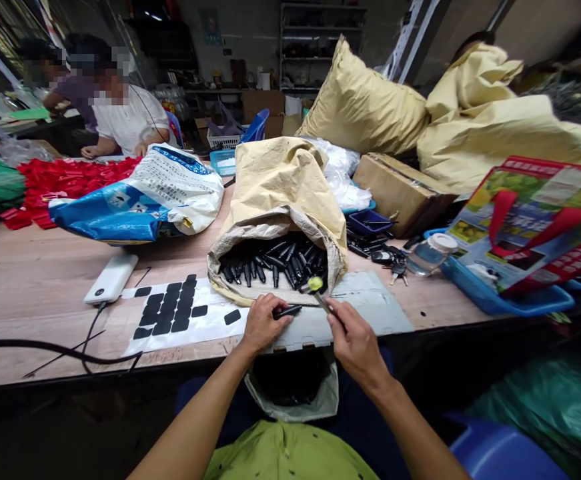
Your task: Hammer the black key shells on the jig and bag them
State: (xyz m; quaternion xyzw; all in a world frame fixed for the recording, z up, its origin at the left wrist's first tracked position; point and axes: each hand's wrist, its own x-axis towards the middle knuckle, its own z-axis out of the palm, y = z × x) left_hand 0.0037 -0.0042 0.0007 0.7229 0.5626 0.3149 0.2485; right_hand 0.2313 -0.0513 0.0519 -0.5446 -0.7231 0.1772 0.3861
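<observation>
My left hand (265, 321) rests at the front of the table with its fingers closed on a black tapered tube (287, 311). In my right hand (355, 340) is a small mallet-like tool (315, 285) with a thin handle and a yellow-green head, which is raised near the sack's mouth. Behind both hands lies a beige sack (280, 173), its mouth facing me. Many similar black tubes (290, 261) lie inside it. A grey flat board (370, 308) is under my hands. Below the table edge, an open bag (294, 408) sits at my lap, its dark contents hard to make out.
To the left are a sheet of black stickers (173, 310), a white power bank (111, 279) with a cable and a blue-white bag (145, 200). Red parts (70, 183) lie beyond. A jar (431, 254), keys (399, 270) and a blue tray (500, 300) stand right. Co-workers (127, 120) sit far left.
</observation>
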